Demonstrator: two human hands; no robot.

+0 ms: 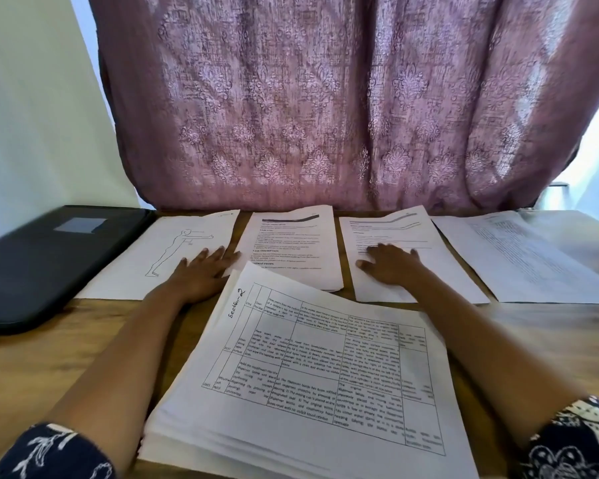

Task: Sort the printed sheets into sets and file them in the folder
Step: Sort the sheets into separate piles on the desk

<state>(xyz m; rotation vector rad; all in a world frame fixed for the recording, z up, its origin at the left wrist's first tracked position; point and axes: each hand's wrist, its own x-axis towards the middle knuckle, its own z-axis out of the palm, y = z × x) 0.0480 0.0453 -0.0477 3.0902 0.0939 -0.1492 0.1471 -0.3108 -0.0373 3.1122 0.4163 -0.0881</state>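
Observation:
A thick stack of printed sheets, topped by a table marked "Section-2", lies closest to me on the wooden table. Beyond it lie several sets side by side: a sheet with a figure drawing, a text set, another text set and a dense-print sheet. My left hand rests flat with straight fingers on the figure sheet. Flat on the second text set rests my right hand. A closed black folder lies at the far left.
A purple patterned curtain hangs right behind the table's far edge. A pale wall stands at the left. Bare wood shows at the front left, below the folder.

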